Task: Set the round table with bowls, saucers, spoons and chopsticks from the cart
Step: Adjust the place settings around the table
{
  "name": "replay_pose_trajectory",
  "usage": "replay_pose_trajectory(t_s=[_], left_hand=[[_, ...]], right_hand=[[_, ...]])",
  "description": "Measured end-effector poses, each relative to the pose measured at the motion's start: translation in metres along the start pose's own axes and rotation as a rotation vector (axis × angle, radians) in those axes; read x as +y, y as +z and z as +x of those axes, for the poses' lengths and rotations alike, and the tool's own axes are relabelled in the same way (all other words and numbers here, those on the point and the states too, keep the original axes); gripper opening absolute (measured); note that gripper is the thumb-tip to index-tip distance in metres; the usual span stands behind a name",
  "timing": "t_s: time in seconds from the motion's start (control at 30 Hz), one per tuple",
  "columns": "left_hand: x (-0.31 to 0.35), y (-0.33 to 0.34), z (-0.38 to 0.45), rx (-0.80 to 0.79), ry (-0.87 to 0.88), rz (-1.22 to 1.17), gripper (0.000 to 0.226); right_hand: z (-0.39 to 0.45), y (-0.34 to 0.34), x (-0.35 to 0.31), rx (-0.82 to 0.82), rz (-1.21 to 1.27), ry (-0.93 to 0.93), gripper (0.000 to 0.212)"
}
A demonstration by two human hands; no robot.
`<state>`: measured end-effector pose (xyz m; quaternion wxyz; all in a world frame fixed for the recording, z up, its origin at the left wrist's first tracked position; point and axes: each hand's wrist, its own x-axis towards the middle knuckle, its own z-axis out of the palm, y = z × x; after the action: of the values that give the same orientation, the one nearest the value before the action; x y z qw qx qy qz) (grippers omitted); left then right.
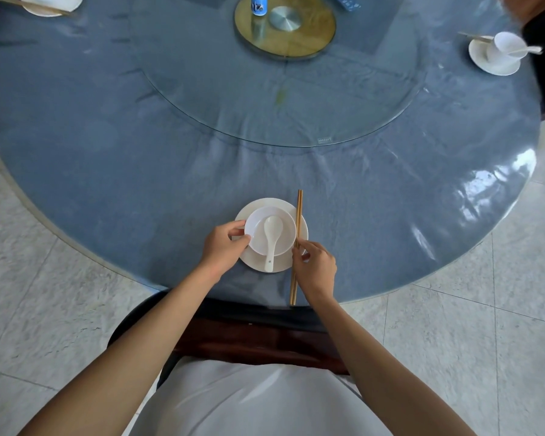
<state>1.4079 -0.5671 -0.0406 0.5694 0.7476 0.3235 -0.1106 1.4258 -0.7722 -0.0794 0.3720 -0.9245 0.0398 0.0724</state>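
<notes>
Near the bottom middle of the frame, on the big round table with a blue cloth under shiny clear plastic [107, 152], sits a flat white round saucer [279, 266]. On the saucer stands a small white round bowl [282, 239]. A white spoon [272, 238] lies in the bowl, with its scoop toward the top of the frame and its handle sticking out over the near rim, toward the person.

Just right of the bowl lies a pair of thin brown wooden chopsticks [297, 234], side by side. They run up and down the frame, crossing the saucer's right edge, with the near ends by the table edge.

The left hand [223, 248] pinches the bowl's left rim. The right hand [315, 265] has its fingertips closed on the chopsticks near their middle.

At the upper right is another white saucer with a cup and spoon [501, 53]. At the upper left is a third white place setting [52, 3]. A clear glass turning disc [280, 89] fills the table's middle.
</notes>
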Motion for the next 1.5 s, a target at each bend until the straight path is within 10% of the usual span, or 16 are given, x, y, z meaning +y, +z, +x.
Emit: replay_pose_trajectory(t_s=[1.27, 1.5], left_hand=[[-0.028, 0.006, 0.009, 0.034, -0.013, -0.261, 0.032], [-0.029, 0.008, 0.006, 0.037, 0.007, -0.283, 0.032]], right_hand=[[0.007, -0.016, -0.025, -0.061, 0.206, 0.054, 0.027], [-0.011, -0.016, -0.037, -0.123, 0.05, -0.28, 0.023]])
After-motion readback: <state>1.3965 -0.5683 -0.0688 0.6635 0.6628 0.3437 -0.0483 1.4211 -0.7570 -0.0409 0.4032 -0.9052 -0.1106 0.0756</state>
